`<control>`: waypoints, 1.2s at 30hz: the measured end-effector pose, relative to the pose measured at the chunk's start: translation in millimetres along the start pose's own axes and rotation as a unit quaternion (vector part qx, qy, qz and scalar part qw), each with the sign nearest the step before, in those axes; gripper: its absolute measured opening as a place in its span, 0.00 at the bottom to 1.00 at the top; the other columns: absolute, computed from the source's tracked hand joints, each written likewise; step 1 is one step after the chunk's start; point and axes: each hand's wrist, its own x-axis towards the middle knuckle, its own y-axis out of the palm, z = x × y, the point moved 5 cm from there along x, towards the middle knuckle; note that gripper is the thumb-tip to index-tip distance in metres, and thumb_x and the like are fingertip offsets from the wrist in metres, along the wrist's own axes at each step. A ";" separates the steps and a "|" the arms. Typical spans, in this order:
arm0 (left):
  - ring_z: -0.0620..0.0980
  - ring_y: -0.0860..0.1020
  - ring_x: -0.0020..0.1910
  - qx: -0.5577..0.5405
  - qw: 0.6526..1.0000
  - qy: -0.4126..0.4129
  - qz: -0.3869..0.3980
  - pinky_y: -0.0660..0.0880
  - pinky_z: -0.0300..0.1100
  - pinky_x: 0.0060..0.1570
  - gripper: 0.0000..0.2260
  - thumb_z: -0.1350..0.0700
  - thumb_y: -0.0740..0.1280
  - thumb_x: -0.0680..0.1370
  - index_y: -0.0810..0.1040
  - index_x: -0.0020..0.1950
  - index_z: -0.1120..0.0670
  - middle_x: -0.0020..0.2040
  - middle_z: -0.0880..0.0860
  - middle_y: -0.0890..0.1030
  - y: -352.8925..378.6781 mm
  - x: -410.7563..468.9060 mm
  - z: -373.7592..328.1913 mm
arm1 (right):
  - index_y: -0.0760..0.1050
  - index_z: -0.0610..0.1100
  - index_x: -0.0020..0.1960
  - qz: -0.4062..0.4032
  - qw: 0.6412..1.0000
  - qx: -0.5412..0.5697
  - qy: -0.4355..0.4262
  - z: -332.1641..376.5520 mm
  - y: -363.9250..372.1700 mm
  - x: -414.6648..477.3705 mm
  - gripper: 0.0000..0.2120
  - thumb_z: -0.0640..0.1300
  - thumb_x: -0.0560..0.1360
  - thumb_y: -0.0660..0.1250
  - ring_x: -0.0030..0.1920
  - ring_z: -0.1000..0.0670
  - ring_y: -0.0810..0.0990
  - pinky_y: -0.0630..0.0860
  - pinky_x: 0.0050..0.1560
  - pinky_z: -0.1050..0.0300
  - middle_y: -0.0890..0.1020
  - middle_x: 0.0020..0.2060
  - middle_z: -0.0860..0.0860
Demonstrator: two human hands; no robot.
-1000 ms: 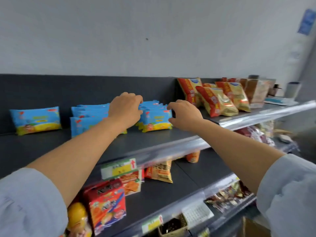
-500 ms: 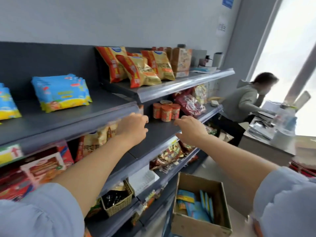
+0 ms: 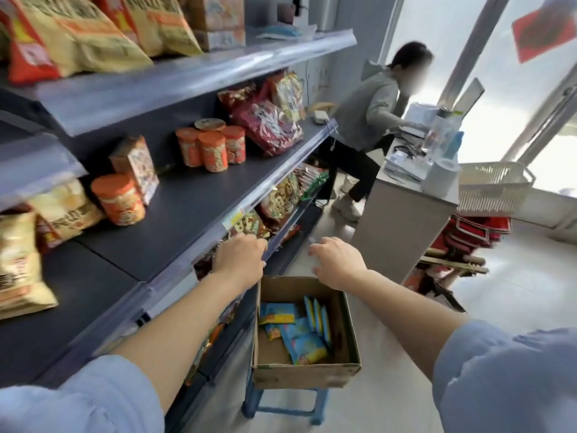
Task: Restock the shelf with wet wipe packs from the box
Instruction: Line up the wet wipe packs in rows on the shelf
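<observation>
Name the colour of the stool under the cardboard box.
Blue stool, clearest in the head view.

Bright window (image 3: 487, 98) glare (edges blurred, warped).

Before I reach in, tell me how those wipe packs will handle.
The wipe packs look like flat film pouches, so probably soft and floppy. Their printed wrap looks smooth, so maybe slippery. Several stand on edge leaning in the box, so they will likely topple when a neighbour is lifted.
</observation>
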 end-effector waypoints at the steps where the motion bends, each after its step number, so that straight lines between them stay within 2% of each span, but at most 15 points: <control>1: 0.53 0.72 0.62 -0.001 1.000 0.008 0.010 0.73 0.48 0.53 0.12 0.52 0.63 0.79 0.75 0.61 0.52 0.59 0.51 0.77 12.5 9.2 -4.5 | 0.74 0.48 0.62 0.010 1.000 0.006 0.009 -8.5 11.5 5.1 0.15 0.46 0.76 0.64 0.60 0.45 0.73 0.75 0.56 0.49 0.76 0.55 0.47; 8: 0.52 0.72 0.60 -0.028 0.993 0.034 0.110 0.73 0.47 0.53 0.11 0.51 0.64 0.79 0.74 0.61 0.51 0.57 0.50 0.76 111.0 55.1 -27.9 | 0.74 0.47 0.60 0.088 0.994 0.046 0.051 -54.1 97.4 31.6 0.14 0.45 0.75 0.64 0.60 0.44 0.73 0.75 0.53 0.50 0.75 0.55 0.47; 12: 0.52 0.72 0.61 -0.032 0.985 0.022 0.166 0.73 0.48 0.55 0.12 0.51 0.64 0.79 0.74 0.61 0.51 0.58 0.50 0.76 167.9 67.2 -35.0 | 0.74 0.48 0.62 0.129 0.986 0.074 0.072 -75.5 148.3 41.3 0.15 0.44 0.76 0.63 0.61 0.45 0.72 0.75 0.56 0.49 0.75 0.56 0.48; 18: 0.52 0.72 0.60 -0.056 0.970 -0.033 0.235 0.74 0.48 0.54 0.10 0.51 0.64 0.79 0.75 0.59 0.51 0.56 0.50 0.77 251.8 75.0 -41.2 | 0.73 0.47 0.64 0.201 0.974 0.086 0.056 -98.5 224.5 59.3 0.16 0.44 0.76 0.63 0.59 0.44 0.73 0.75 0.54 0.51 0.75 0.56 0.47; 22: 0.53 0.73 0.58 -0.070 0.953 -0.086 0.283 0.74 0.49 0.54 0.10 0.50 0.65 0.78 0.75 0.58 0.52 0.55 0.51 0.76 309.3 73.1 -36.7 | 0.73 0.47 0.63 0.241 0.966 0.090 0.040 -106.7 268.8 75.5 0.17 0.50 0.76 0.66 0.60 0.44 0.72 0.74 0.53 0.51 0.75 0.56 0.47; 27: 0.55 0.71 0.63 -0.097 0.929 -0.161 0.318 0.75 0.51 0.57 0.17 0.49 0.66 0.78 0.72 0.64 0.53 0.62 0.52 0.73 369.1 76.4 -26.9 | 0.74 0.45 0.61 0.259 0.961 0.092 0.032 -105.4 320.4 95.2 0.20 0.56 0.75 0.66 0.60 0.44 0.73 0.74 0.54 0.50 0.76 0.55 0.46; 30: 0.56 0.66 0.69 -0.093 0.923 -0.175 0.330 0.70 0.52 0.64 0.20 0.50 0.64 0.79 0.68 0.70 0.53 0.71 0.54 0.67 396.8 83.7 -23.7 | 0.75 0.44 0.59 0.269 0.958 0.089 0.051 -102.1 348.0 99.5 0.23 0.61 0.74 0.65 0.57 0.44 0.75 0.75 0.50 0.50 0.77 0.53 0.46; 32: 0.56 0.60 0.73 -0.079 0.922 -0.161 0.343 0.66 0.52 0.68 0.24 0.52 0.61 0.80 0.61 0.75 0.52 0.75 0.54 0.60 412.3 88.9 -23.2 | 0.74 0.44 0.57 0.274 0.957 0.074 0.060 -100.1 364.1 99.9 0.24 0.63 0.74 0.65 0.54 0.44 0.77 0.74 0.46 0.51 0.79 0.51 0.46; 34: 0.56 0.54 0.76 -0.079 0.917 -0.142 0.364 0.61 0.54 0.71 0.28 0.53 0.59 0.80 0.52 0.78 0.50 0.78 0.54 0.52 427.9 89.4 -24.2 | 0.72 0.44 0.56 0.272 0.958 0.063 0.063 -98.9 376.2 100.4 0.23 0.63 0.73 0.65 0.51 0.44 0.79 0.71 0.40 0.54 0.80 0.50 0.47; 36: 0.57 0.52 0.76 -0.078 0.909 -0.134 0.386 0.58 0.54 0.72 0.30 0.55 0.58 0.80 0.48 0.78 0.48 0.79 0.53 0.50 440.1 83.8 -26.0 | 0.70 0.44 0.58 0.268 0.961 0.047 0.055 -97.2 384.0 101.9 0.25 0.63 0.73 0.66 0.50 0.43 0.80 0.68 0.39 0.54 0.81 0.49 0.47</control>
